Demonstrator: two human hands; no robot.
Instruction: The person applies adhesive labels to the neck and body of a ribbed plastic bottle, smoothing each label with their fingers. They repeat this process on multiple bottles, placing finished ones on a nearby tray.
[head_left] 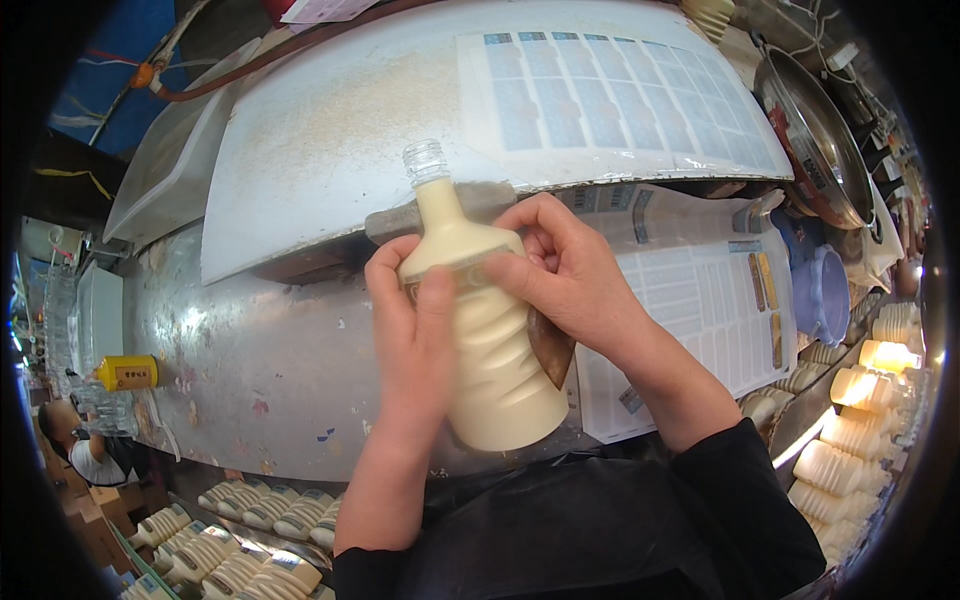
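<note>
A cream-coloured bottle (500,350) with a clear threaded neck and slanting ridges lies in front of me, neck pointing away. Its neck end is over a grey bar-like rest (488,201). My left hand (408,325) grips the bottle's left side, thumb on the front. From the right, my right hand (560,262) holds the shoulder, its thumb pressing on a narrow translucent label strip (462,272) across the bottle; the thumb is blurred. A brown pointed flat piece (550,348) shows below my right hand; whether that hand holds it is hidden.
Label sheets (600,95) lie on the white board (340,130), more sheets (690,310) at right. A metal pan (815,140) and blue bucket (825,295) stand far right. Cream bottles fill racks (850,440) at lower right and lower left. A yellow container (132,372) and a person (85,445) are left.
</note>
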